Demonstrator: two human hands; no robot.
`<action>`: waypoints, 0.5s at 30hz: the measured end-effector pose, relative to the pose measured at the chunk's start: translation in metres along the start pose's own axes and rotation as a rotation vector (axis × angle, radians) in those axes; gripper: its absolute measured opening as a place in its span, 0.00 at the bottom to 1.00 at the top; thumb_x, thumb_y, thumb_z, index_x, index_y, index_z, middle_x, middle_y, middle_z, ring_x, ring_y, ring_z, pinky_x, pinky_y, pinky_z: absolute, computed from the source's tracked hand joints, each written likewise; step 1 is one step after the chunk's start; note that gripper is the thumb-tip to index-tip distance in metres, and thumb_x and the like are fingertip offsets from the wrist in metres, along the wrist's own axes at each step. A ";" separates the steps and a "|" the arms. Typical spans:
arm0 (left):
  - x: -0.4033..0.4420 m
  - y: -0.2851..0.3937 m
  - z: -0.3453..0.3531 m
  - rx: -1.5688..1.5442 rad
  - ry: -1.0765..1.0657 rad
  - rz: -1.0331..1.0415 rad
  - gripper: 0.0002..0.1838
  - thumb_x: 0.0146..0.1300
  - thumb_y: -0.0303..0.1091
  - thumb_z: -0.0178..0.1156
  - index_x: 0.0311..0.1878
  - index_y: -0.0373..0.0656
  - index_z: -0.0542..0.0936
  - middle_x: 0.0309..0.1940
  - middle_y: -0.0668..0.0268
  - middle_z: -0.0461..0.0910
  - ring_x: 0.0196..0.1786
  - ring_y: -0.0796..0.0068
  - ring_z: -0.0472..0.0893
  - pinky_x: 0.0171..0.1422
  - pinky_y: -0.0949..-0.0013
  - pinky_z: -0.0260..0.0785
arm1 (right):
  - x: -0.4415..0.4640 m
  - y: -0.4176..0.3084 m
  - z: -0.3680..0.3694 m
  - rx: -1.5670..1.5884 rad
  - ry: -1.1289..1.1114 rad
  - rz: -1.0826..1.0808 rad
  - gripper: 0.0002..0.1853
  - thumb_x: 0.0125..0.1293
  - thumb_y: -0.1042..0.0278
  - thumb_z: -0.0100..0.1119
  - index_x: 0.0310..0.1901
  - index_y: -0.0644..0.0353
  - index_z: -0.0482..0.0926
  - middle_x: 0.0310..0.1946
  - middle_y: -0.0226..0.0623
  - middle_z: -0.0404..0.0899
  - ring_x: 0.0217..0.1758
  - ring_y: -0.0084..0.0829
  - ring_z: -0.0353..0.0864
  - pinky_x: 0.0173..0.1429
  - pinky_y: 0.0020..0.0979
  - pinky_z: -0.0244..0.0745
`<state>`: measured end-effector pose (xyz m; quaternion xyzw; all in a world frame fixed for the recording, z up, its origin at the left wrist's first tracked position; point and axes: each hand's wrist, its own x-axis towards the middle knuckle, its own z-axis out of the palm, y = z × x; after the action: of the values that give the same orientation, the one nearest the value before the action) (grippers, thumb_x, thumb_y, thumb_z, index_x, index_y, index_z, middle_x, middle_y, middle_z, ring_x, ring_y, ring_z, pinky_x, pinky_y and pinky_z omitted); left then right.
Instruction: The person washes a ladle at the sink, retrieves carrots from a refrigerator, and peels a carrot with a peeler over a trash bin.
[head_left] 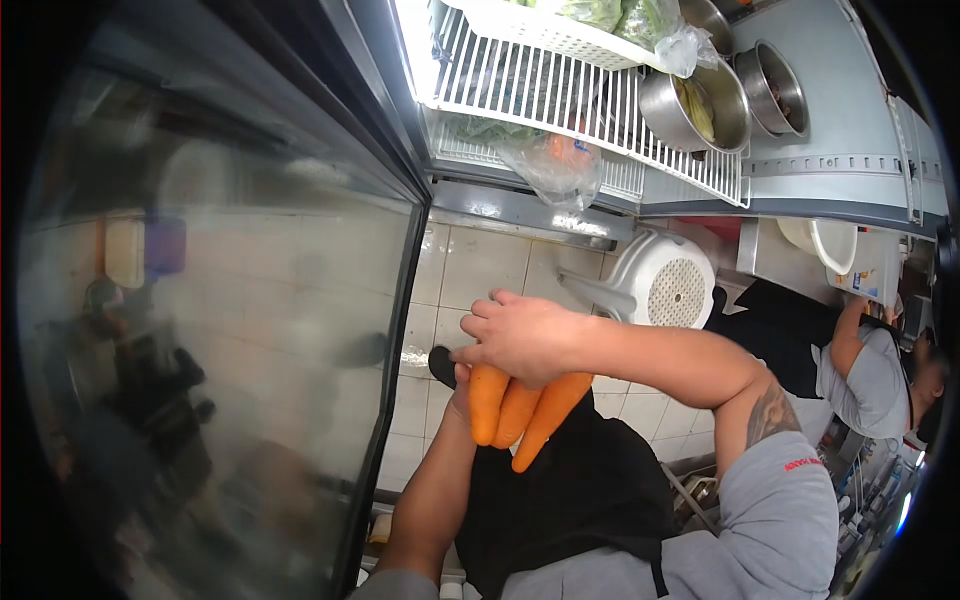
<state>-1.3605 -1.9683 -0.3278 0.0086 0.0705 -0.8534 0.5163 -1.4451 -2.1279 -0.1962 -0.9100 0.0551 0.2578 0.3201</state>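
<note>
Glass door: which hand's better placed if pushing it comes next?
Left hand, probably: its forearm is nearer the glass door, while the right hand reaches across, over the carrots. Left is mostly hidden; its grip is unclear.

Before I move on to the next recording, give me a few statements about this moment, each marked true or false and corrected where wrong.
1. Three carrots show beneath the right hand. True.
2. The stool is red. False: it is white.
3. A metal pot stands on the wire shelf. True.
4. The apron is white. False: it is black.
5. The carrots lie on the wire shelf. False: they are at the person's hands.
6. Another person shows at the right. True.
</note>
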 end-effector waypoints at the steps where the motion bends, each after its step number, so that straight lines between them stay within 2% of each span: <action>1: -0.003 -0.004 -0.001 -0.008 -0.030 -0.047 0.45 0.52 0.68 0.66 0.60 0.37 0.73 0.72 0.46 0.55 0.71 0.53 0.65 0.70 0.57 0.65 | -0.001 0.001 0.001 -0.021 0.017 -0.028 0.31 0.45 0.67 0.67 0.57 0.48 0.77 0.51 0.35 0.73 0.61 0.38 0.69 0.61 0.39 0.68; 3: -0.010 -0.009 -0.004 -0.019 -0.099 -0.153 0.45 0.52 0.68 0.66 0.60 0.37 0.73 0.73 0.46 0.53 0.72 0.53 0.63 0.71 0.56 0.64 | -0.008 0.006 0.003 -0.067 0.053 -0.084 0.28 0.44 0.67 0.68 0.53 0.50 0.79 0.47 0.33 0.73 0.56 0.35 0.71 0.57 0.37 0.71; 6: -0.021 -0.016 -0.006 -0.040 -0.190 -0.280 0.45 0.52 0.67 0.67 0.61 0.37 0.72 0.74 0.45 0.50 0.73 0.52 0.61 0.72 0.56 0.63 | -0.031 0.027 -0.009 0.126 0.188 0.059 0.25 0.44 0.67 0.68 0.49 0.54 0.78 0.49 0.35 0.74 0.53 0.36 0.75 0.52 0.36 0.74; 8: -0.027 -0.022 -0.006 -0.073 -0.244 -0.341 0.45 0.51 0.67 0.68 0.61 0.37 0.72 0.75 0.45 0.48 0.74 0.51 0.60 0.73 0.56 0.61 | -0.040 0.061 0.008 0.378 0.524 0.101 0.23 0.45 0.68 0.66 0.48 0.57 0.78 0.47 0.36 0.76 0.48 0.36 0.79 0.50 0.37 0.76; 10: -0.031 -0.027 -0.009 -0.124 -0.284 -0.364 0.45 0.51 0.64 0.70 0.62 0.38 0.71 0.76 0.46 0.41 0.76 0.50 0.55 0.74 0.56 0.59 | -0.044 0.092 0.034 0.781 0.720 0.316 0.23 0.46 0.70 0.63 0.48 0.59 0.76 0.37 0.38 0.77 0.41 0.37 0.81 0.50 0.38 0.77; 11: -0.033 -0.029 -0.012 -0.148 -0.304 -0.376 0.46 0.50 0.63 0.71 0.63 0.38 0.71 0.77 0.46 0.37 0.77 0.49 0.53 0.75 0.56 0.58 | -0.039 0.113 0.061 1.002 0.906 0.372 0.22 0.51 0.68 0.61 0.50 0.60 0.74 0.37 0.37 0.77 0.40 0.34 0.81 0.45 0.36 0.78; 12: -0.039 -0.032 -0.016 -0.148 -0.274 -0.351 0.45 0.50 0.64 0.70 0.62 0.39 0.72 0.77 0.46 0.37 0.76 0.48 0.55 0.74 0.56 0.59 | -0.032 0.132 0.082 1.221 1.092 0.426 0.21 0.55 0.67 0.60 0.51 0.61 0.73 0.36 0.36 0.78 0.38 0.32 0.81 0.41 0.33 0.80; 15: -0.053 -0.033 -0.027 -0.145 -0.224 -0.329 0.45 0.49 0.65 0.70 0.61 0.39 0.73 0.77 0.46 0.38 0.76 0.48 0.55 0.74 0.56 0.59 | -0.015 0.170 0.085 1.717 1.324 0.816 0.23 0.62 0.60 0.58 0.56 0.63 0.69 0.39 0.37 0.75 0.33 0.29 0.78 0.35 0.28 0.79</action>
<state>-1.3668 -1.9030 -0.3463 -0.1352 0.0741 -0.9146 0.3737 -1.5395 -2.2117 -0.3393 -0.2647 0.6585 -0.3071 0.6340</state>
